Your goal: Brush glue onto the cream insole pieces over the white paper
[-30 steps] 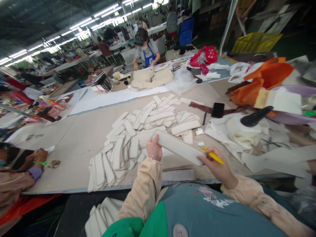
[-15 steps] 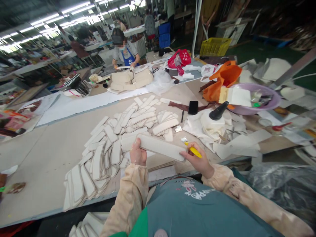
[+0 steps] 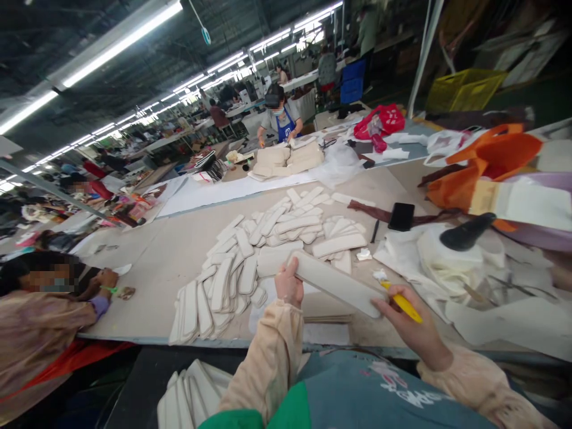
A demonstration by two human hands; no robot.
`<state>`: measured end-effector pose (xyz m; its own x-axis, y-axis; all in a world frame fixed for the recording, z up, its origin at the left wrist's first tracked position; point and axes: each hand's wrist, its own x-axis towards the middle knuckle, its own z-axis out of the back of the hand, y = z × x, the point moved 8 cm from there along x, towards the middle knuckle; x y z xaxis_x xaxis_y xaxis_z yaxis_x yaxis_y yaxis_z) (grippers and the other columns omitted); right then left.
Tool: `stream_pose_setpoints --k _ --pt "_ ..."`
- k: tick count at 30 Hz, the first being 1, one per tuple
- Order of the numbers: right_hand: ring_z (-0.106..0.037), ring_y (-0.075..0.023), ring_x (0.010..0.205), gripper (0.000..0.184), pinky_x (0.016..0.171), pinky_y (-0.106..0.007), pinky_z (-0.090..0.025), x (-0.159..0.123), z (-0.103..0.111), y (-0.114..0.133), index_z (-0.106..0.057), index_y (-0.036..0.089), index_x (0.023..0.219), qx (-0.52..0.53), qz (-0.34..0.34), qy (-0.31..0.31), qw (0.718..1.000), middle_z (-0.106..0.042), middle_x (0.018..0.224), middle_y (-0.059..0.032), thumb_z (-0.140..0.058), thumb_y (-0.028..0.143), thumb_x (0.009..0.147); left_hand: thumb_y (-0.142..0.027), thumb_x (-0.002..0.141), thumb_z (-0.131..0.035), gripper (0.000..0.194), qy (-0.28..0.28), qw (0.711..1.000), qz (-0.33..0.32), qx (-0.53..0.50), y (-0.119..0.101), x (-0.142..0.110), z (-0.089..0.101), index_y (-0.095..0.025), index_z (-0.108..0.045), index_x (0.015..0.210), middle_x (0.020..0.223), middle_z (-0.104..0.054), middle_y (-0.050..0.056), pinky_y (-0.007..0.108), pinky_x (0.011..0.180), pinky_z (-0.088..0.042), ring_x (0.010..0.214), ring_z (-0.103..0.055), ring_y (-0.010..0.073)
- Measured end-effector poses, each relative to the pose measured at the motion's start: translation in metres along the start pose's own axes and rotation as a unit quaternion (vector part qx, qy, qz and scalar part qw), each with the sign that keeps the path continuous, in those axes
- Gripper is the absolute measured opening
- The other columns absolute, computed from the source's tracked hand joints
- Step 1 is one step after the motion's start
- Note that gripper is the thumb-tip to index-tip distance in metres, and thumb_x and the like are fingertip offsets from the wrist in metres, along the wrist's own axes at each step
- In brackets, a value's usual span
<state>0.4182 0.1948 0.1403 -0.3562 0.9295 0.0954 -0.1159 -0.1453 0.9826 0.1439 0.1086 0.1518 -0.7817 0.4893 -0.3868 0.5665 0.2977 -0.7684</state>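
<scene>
A long pale strip with rounded ends (image 3: 337,285) is stretched between my two hands above the table's front edge. My left hand (image 3: 289,283) pinches its left end, thumb on top. My right hand (image 3: 409,319) grips the right end with its fingertips and also holds a yellow-handled tool (image 3: 406,302), whose tip is too small to make out. Just beyond my left hand, another pale strip (image 3: 272,256) lies on the table. A big heap of similar strips (image 3: 243,244) spreads to the left and behind. Below the held strip is a flat stack of pale sheets (image 3: 326,310).
On the right lie a black phone (image 3: 401,216), a white container with a black top (image 3: 462,250), an orange bag (image 3: 487,164) and white cloth. A co-worker (image 3: 44,322) sits at the left, another (image 3: 280,119) works across the table. More strips (image 3: 192,393) lie below the table edge.
My view has swung left and up, so the scene sits further right and the co-worker at the left has come into view. Both hands keep their hold on the strip.
</scene>
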Motion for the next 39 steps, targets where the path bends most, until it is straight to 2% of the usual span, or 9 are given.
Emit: stream_pose_setpoints --k 6,10,17,24,26,29,33,36,39 --pt "-0.044 -0.0097 0.055 0.032 0.049 -0.021 -0.039 0.006 0.000 0.002 -0.046 0.022 0.083 0.046 -0.007 -0.004 0.999 -0.044 0.065 0.0053 -0.070 0.039 0.072 -0.009 0.076 -0.059 0.010 0.019 0.999 0.011 -0.028 0.001 0.001 0.002 -0.015 -0.062 0.084 0.084 -0.068 0.004 0.025 0.076 -0.052 0.076 -0.065 0.0128" --pt "-0.049 -0.0115 0.063 0.031 0.056 -0.023 -0.043 0.016 0.006 0.004 -0.045 0.021 0.082 0.075 0.001 -0.030 0.997 -0.049 0.072 0.0031 -0.069 0.040 0.073 -0.011 0.077 -0.058 0.010 0.032 0.999 0.033 -0.017 0.003 0.003 0.015 -0.013 -0.062 0.086 0.087 -0.068 0.004 0.025 0.074 -0.053 0.080 -0.064 0.0133" --pt "-0.051 -0.0118 0.066 0.032 0.061 -0.023 -0.045 0.030 0.003 -0.016 -0.046 0.021 0.084 0.079 0.012 -0.035 0.996 -0.052 0.075 0.0027 -0.070 0.038 0.072 -0.028 0.068 -0.068 0.020 0.071 0.985 0.079 0.133 0.014 0.010 0.058 -0.014 -0.061 0.081 0.075 -0.065 0.002 0.026 0.065 -0.051 0.069 -0.061 0.0137" --pt "-0.051 -0.0121 0.062 0.023 0.059 -0.024 -0.043 0.027 -0.024 -0.028 -0.048 0.021 0.082 -0.076 0.043 0.013 0.996 -0.052 0.071 0.0033 -0.064 0.038 0.077 -0.047 0.067 -0.061 0.033 0.017 0.947 0.025 0.320 0.018 0.027 0.112 -0.017 -0.059 0.082 0.069 -0.061 0.000 0.023 0.056 -0.042 0.061 -0.055 0.0124" --pt "-0.051 -0.0126 0.061 0.022 0.059 -0.024 -0.043 0.027 -0.035 -0.037 -0.048 0.022 0.083 -0.117 0.040 0.023 0.992 -0.052 0.069 0.0036 -0.062 0.038 0.079 -0.048 0.071 -0.057 0.032 0.012 0.909 -0.015 0.416 0.015 0.034 0.124 -0.017 -0.060 0.078 0.065 -0.059 -0.001 0.023 0.055 -0.039 0.061 -0.054 0.0128" --pt "-0.054 -0.0139 0.060 0.020 0.060 -0.026 -0.044 0.026 -0.055 -0.056 -0.047 0.022 0.085 -0.188 0.032 0.039 0.981 -0.053 0.069 0.0032 -0.059 0.037 0.080 -0.047 0.079 -0.049 0.032 0.043 0.777 -0.094 0.621 0.011 0.044 0.130 -0.018 -0.060 0.073 0.065 -0.060 0.000 0.024 0.059 -0.036 0.065 -0.055 0.0147" --pt "-0.057 -0.0163 0.060 0.015 0.059 -0.029 -0.046 0.023 -0.076 -0.087 -0.049 0.022 0.085 -0.256 0.025 0.066 0.964 -0.056 0.070 0.0012 -0.054 0.035 0.081 -0.041 0.088 -0.041 0.030 0.092 0.622 -0.095 0.772 0.024 0.055 0.140 -0.020 -0.058 0.076 0.066 -0.062 0.002 0.025 0.060 -0.031 0.066 -0.056 0.0159" --pt "-0.061 -0.0215 0.073 0.013 0.067 -0.036 -0.050 0.018 -0.083 -0.097 -0.051 0.021 0.092 -0.303 0.045 0.065 0.950 -0.062 0.081 -0.0045 -0.052 0.030 0.083 -0.041 0.091 -0.037 0.031 0.121 0.556 -0.088 0.817 0.035 0.060 0.146 -0.020 -0.056 0.078 0.069 -0.063 0.004 0.026 0.058 -0.028 0.068 -0.058 0.0165" --pt "-0.056 -0.0258 0.105 0.012 0.088 -0.044 -0.047 0.010 -0.098 -0.083 -0.052 0.020 0.095 -0.306 0.125 0.073 0.941 -0.061 0.109 -0.0124 -0.052 0.024 0.084 -0.041 0.092 -0.035 0.031 0.144 0.529 -0.079 0.833 0.044 0.065 0.152 -0.020 -0.054 0.079 0.071 -0.064 0.004 0.026 0.057 -0.026 0.068 -0.058 0.0167"
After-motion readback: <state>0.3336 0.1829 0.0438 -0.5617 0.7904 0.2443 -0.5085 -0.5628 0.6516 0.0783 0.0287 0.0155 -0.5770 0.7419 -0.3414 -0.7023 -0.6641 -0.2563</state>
